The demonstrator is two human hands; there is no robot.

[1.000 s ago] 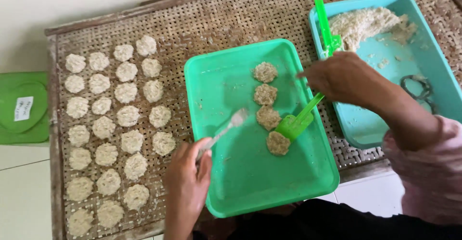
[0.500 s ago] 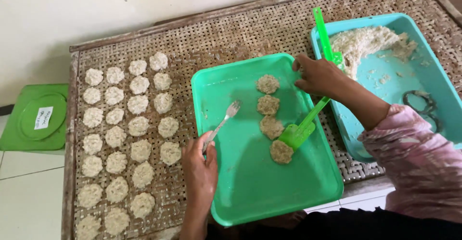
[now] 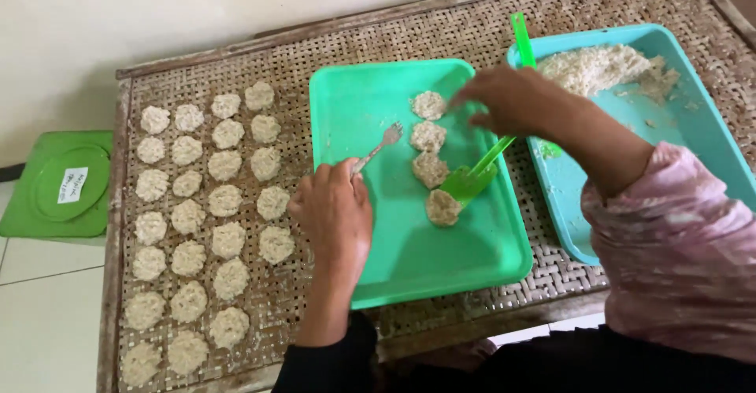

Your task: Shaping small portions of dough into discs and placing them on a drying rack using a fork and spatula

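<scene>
- Shaping patties from a grainy mix: that is the work in hand, and I judge it well along.
- Done, as far as I can see: about twenty-five pale patties (image 3: 206, 228) lie in rows on the woven mat (image 3: 315, 46), filling its left part; the rows are close but mostly not touching.
- In progress: four more patties (image 3: 430, 169) sit in a line down the green tray (image 3: 441, 275); the rest of that tray is bare.
- Left: a heap of mix (image 3: 592, 65) remains at the far end of the blue tub (image 3: 709, 137), so more shaping looks due.
- Left hand (image 3: 335, 212): grip closed on a fork (image 3: 379, 145), tines pointing toward the line of patties, not touching them.
- Right hand (image 3: 504, 98): hovers over the tray's far right corner, just beside the top patty; it is blurred, fingers look loosely spread, and I see nothing held.
- Green spatula (image 3: 471, 179) rests on the tray with its blade against the lowest patty; whether the hand touches its handle I cannot tell.
- A second green handle (image 3: 520, 37) sticks up at the tub's left rim, behind the right hand.
- Around: a green lid (image 3: 55, 184) lies on the tiled floor (image 3: 47, 306), left of the mat and well apart from the work.
- In the way: the spatula crowds the lowest patty, and the right forearm crosses the tub's near-left corner.
</scene>
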